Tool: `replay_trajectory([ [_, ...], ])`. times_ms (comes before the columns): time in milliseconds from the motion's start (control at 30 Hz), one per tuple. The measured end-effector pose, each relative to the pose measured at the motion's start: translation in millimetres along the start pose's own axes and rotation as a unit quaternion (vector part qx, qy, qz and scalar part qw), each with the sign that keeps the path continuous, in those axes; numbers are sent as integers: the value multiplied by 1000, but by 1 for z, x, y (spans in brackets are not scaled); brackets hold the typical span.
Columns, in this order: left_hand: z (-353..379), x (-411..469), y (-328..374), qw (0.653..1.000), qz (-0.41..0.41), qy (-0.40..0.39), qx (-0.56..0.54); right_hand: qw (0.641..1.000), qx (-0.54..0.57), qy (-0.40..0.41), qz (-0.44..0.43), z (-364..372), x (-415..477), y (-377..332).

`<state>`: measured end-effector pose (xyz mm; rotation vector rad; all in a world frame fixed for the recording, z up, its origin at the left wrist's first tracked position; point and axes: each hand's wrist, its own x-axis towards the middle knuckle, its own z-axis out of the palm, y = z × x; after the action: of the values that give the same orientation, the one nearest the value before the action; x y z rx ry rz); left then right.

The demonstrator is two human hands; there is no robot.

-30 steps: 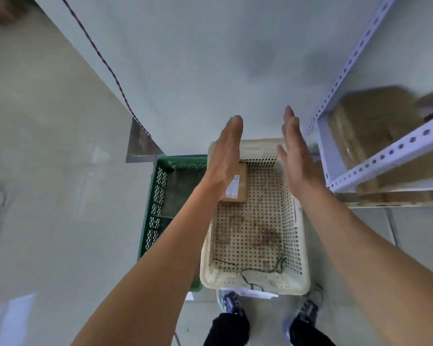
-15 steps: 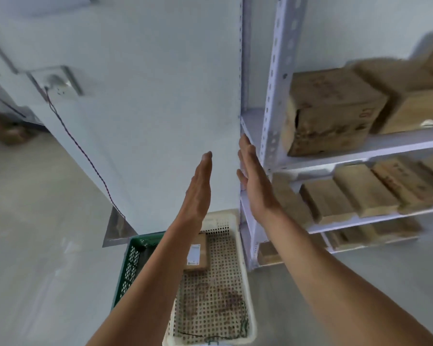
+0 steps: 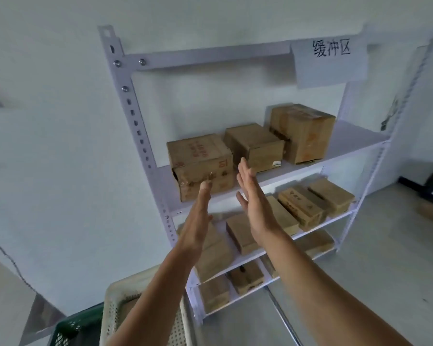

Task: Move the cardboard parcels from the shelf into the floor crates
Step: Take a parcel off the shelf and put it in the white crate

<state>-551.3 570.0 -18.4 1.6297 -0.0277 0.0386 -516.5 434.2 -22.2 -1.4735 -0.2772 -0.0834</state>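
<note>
Left hand and right hand, flat, empty, palms facing, hover apart before the leftmost parcel on the shelf (fingers hide its front corner); the cream crate is cut off below.

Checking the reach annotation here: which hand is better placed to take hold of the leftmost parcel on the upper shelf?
Probably right: the open right hand lines up with the right edge of the leftmost parcel; the open left hand sits lower, before its front face.
</note>
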Motion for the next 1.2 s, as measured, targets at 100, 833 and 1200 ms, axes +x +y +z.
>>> replay_trajectory([
  [100, 40, 17, 10, 1000, 5, -30, -8, 999, -5, 40, 5, -46, 6, -8],
  [833, 259, 318, 45, 992, -63, -68, -91, 977, -58, 203, 5, -342, 222, -20],
  [1200, 301, 418, 31, 991, -98, 41, -79, 986, -29, 154, 48, -438, 348, 12],
])
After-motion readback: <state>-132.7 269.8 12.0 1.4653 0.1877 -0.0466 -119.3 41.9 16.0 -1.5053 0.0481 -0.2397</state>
